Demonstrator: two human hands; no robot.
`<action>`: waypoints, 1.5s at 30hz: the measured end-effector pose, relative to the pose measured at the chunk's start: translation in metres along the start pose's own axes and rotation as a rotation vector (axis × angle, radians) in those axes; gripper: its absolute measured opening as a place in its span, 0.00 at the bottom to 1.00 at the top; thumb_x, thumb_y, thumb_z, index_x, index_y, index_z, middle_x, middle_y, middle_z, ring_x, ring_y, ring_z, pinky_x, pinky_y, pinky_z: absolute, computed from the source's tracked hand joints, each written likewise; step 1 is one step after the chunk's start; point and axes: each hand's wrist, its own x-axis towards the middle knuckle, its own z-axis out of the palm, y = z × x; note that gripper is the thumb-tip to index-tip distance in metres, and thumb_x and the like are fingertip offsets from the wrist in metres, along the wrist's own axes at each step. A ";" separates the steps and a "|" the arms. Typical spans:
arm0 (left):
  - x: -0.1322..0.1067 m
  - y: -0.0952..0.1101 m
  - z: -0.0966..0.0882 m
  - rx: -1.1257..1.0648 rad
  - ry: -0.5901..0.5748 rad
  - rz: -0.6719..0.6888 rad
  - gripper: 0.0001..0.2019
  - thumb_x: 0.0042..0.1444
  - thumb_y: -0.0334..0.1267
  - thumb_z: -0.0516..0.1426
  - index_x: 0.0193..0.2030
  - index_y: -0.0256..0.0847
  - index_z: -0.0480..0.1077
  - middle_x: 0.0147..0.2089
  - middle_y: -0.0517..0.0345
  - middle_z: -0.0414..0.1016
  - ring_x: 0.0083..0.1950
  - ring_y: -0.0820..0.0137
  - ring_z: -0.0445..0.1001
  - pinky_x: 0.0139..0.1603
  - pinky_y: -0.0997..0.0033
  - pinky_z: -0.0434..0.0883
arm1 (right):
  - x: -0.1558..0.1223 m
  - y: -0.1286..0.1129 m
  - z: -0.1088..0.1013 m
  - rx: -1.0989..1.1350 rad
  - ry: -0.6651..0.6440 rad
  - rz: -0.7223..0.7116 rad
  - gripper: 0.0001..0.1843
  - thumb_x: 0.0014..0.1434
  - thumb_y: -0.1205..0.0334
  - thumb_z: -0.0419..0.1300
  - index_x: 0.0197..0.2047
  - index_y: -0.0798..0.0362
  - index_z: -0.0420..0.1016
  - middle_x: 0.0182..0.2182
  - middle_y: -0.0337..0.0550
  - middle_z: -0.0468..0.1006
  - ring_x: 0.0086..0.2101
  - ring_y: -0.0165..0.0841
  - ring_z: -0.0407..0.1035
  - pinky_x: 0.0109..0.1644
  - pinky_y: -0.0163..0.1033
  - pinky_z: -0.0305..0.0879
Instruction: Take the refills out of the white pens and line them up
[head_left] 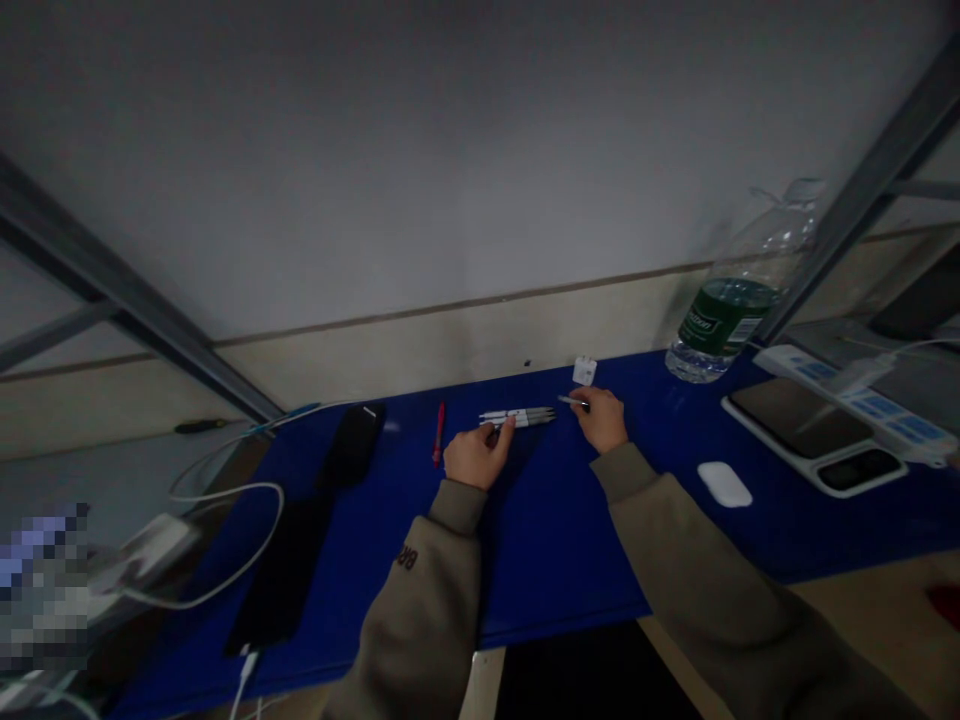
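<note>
Several white-and-grey pens (536, 415) lie side by side on the blue table (555, 560). My left hand (474, 457) is at their left ends, thumb and curled fingers closed against the nearest ones. To the right of the pens, my right hand (602, 418) pinches a slim pen (570, 400); only its silvery tip end sticks out, the rest being hidden by my fingers. A red pen (439, 435) lies apart, just left of my left hand. Behind my right hand is a white charger plug (585, 371), against the wall edge.
At right are a large water bottle (724, 315), a white earphone case (724, 484), a white device with a dark screen (806, 420) and a power strip (885, 410). At left lie a black phone (356, 440), a dark tablet-like slab (281, 570) and a white cable (276, 520).
</note>
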 end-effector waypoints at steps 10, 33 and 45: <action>0.001 -0.002 0.004 0.017 -0.035 -0.021 0.30 0.61 0.60 0.40 0.28 0.41 0.73 0.25 0.51 0.74 0.30 0.65 0.74 0.27 0.73 0.56 | -0.004 -0.030 -0.016 -0.092 0.184 -0.158 0.14 0.61 0.64 0.51 0.45 0.52 0.75 0.43 0.53 0.72 0.45 0.45 0.61 0.48 0.48 0.55; -0.001 -0.001 0.011 -0.235 -0.163 0.347 0.17 0.62 0.48 0.47 0.43 0.42 0.73 0.41 0.52 0.76 0.42 0.68 0.74 0.44 0.72 0.66 | -0.024 -0.074 0.011 0.729 -0.558 -0.074 0.22 0.62 0.46 0.49 0.39 0.55 0.75 0.19 0.37 0.67 0.22 0.29 0.61 0.26 0.35 0.55; 0.007 -0.010 0.009 -0.331 -0.084 0.256 0.15 0.64 0.45 0.46 0.43 0.41 0.70 0.38 0.54 0.75 0.39 0.70 0.72 0.38 0.74 0.65 | -0.021 -0.079 -0.003 0.971 -0.475 0.142 0.24 0.60 0.44 0.51 0.42 0.55 0.76 0.20 0.37 0.66 0.20 0.26 0.57 0.24 0.34 0.51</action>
